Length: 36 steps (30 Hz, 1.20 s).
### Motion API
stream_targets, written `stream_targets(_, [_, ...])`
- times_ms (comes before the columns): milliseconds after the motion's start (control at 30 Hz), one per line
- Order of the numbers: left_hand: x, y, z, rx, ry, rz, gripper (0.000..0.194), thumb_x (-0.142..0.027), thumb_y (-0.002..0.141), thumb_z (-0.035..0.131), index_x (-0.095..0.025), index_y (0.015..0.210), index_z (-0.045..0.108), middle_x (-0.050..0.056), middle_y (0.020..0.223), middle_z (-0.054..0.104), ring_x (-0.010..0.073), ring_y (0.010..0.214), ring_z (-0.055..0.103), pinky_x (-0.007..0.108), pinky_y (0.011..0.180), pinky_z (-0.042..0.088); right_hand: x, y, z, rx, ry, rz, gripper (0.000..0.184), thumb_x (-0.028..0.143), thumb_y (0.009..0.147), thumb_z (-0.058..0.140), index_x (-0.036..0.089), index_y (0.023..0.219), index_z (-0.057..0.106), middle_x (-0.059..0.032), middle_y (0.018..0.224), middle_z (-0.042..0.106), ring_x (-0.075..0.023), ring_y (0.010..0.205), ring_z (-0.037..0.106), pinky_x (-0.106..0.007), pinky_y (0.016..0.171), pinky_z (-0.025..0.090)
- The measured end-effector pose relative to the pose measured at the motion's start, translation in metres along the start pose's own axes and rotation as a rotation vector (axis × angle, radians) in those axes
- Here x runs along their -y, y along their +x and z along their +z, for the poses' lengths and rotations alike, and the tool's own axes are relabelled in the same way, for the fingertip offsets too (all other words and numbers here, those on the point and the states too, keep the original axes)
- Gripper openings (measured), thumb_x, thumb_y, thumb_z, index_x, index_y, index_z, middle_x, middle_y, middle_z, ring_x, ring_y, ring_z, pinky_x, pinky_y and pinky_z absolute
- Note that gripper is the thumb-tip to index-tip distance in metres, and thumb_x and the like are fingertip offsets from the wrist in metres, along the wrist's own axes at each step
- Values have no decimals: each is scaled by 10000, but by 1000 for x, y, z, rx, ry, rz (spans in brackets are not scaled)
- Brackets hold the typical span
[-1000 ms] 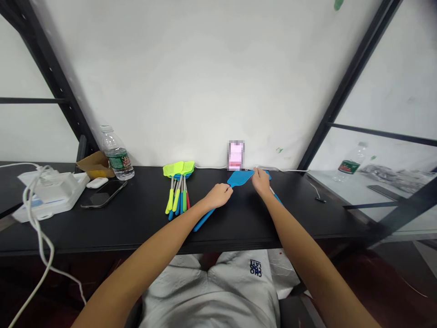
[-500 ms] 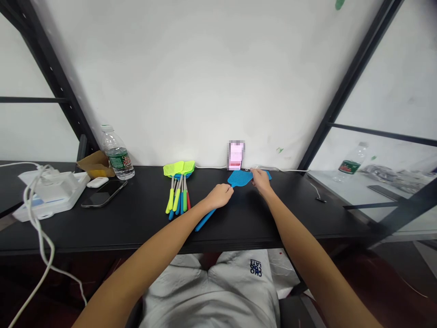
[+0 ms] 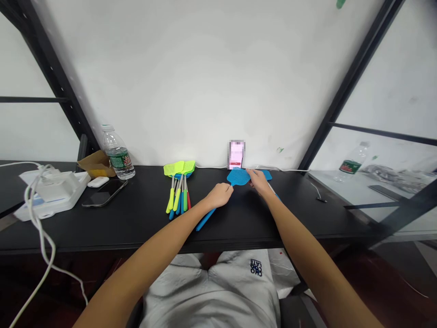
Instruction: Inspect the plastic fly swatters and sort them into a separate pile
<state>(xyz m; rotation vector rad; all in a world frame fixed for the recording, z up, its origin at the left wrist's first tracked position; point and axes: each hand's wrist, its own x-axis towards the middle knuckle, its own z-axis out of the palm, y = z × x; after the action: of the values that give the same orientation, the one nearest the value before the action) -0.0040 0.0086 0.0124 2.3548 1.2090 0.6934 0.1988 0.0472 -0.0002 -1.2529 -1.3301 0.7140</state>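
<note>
A blue fly swatter [image 3: 238,176] lies across the middle of the black table [image 3: 136,228], its head toward the wall. My left hand [image 3: 220,195] is closed round its shaft just below the head. My right hand [image 3: 258,180] pinches the right edge of the head. Another blue swatter head [image 3: 266,175] shows just behind my right hand. To the left lies a bunch of several swatters [image 3: 178,189] with yellow-green heads and green, blue and red handles.
A water bottle [image 3: 117,153], a cardboard piece [image 3: 95,165], a white earbud case [image 3: 97,181] and a dark phone [image 3: 104,193] sit at the left. White boxes with cables [image 3: 48,193] lie far left. A small blurred screen [image 3: 236,155] stands at the wall. Another bottle [image 3: 351,163] is beyond the right frame.
My right hand has shifted slightly left along the blue swatter head, and the head has turned a little toward the wall. My left hand has kept its grip in place.
</note>
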Motion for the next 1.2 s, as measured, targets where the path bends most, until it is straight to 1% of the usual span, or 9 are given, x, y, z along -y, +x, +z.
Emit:
stream_targets(300, [-2,-1,-2,15,-42,-8,427,-334,915,303,-192,551,475,22,522,559,158,589,556,260,612,365,2,2,-2,0,30,10,342,479,808,547,200,629,459,39,458,392,-92,395,362,-213,357,240])
stream_targets(567, [-3,-1,-2,17,-23,-21,456,-345,919,299,-183,561,530,29,511,551,170,592,555,266,612,367,7,-1,-2,-24,7,8,359,501,789,562,203,618,456,36,459,405,-101,409,376,-220,365,278])
stream_targets(700, [-2,-1,-2,22,-36,-31,468,-357,926,300,-179,569,546,31,518,567,169,592,565,264,613,374,9,-2,-2,-26,-6,11,355,505,786,562,204,624,464,36,457,402,-105,415,375,-221,367,273])
stream_targets(967, [-2,-1,-2,13,-45,-39,489,-402,924,296,-182,558,534,36,516,560,178,592,566,268,617,379,8,-3,-3,4,9,1,343,471,804,537,203,611,446,36,454,398,-96,402,363,-217,372,253])
stream_targets(1200, [-2,-1,-3,9,-59,-53,485,-407,917,308,-185,533,504,31,507,563,164,572,558,263,591,372,10,-3,-4,-13,6,-8,349,478,793,550,202,605,450,35,458,402,-96,410,362,-219,376,263])
